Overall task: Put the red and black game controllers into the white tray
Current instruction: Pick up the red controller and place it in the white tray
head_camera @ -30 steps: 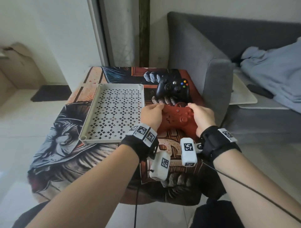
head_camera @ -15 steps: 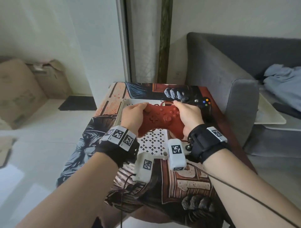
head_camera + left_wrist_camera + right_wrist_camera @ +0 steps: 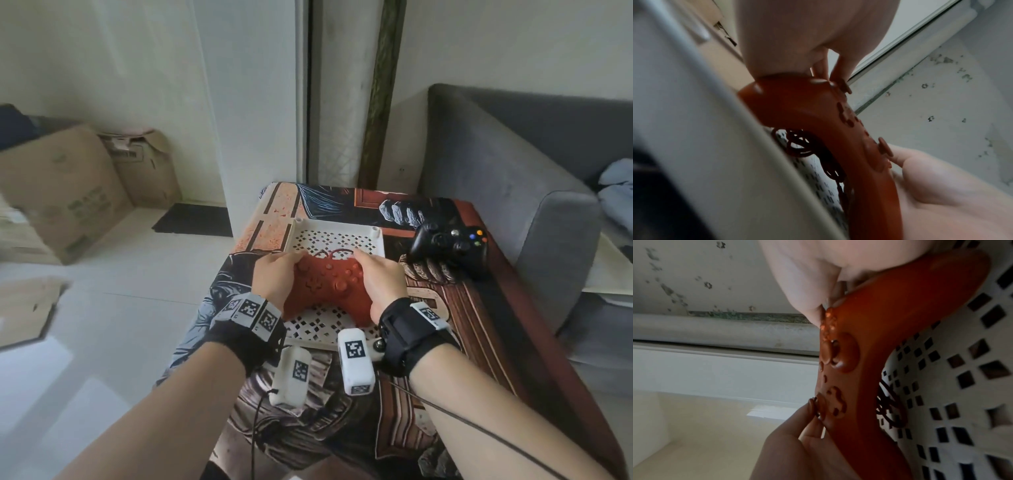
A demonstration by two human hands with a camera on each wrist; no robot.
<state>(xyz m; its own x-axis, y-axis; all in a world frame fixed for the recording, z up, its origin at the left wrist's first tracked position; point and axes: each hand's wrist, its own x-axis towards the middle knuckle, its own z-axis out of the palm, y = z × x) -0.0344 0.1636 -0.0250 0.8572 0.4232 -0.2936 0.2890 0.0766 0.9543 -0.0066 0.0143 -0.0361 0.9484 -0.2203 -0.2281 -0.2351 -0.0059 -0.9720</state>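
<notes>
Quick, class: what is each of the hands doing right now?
Left hand: grips the red controller by its left side.
Right hand: grips the same controller's right side.

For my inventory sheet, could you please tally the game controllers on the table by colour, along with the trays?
Red game controller: 1, held over the tray by both hands
Black game controller: 1, on the table right of the tray
White tray: 1
Total: 3
</notes>
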